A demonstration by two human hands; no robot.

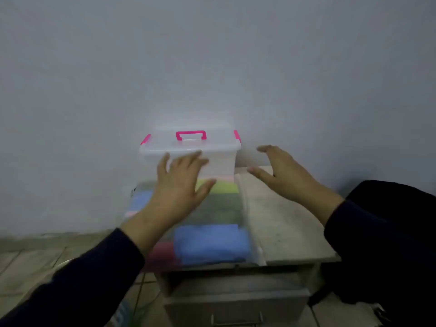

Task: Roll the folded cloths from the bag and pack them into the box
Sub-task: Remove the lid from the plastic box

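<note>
Left hand: your left hand (179, 185) is spread wide, fingers splayed, holding nothing; it hovers in front of the box's near wall, over the bag.
Right hand: your right hand (280, 173) is also wide and empty, fingers apart, raised over the bare part of the surface, just right of the box.
Box: your clear box (221, 161) stands at the back of the surface against the wall; its lid (188, 143) is on, with a pink handle (191, 135) on top and pink clips at both ends.
Contact: blur keeps you from telling whether your left fingers touch the box.
Bag: your clear bag (245, 208) lies in front of the box, on the left part of the surface, reaching the near edge.
Cloths: folded cloths show through the bag, a blue cloth (212, 244) nearest you, a grey cloth (217, 208) behind it, a yellow-green cloth (224, 186) next to the box; more pink and blue show at the left side, blurred.
Surface: your pale surface (283, 220) tops a small cabinet with a drawer (236, 308) below.
Sleeves: both of your arms wear dark sleeves.
</note>
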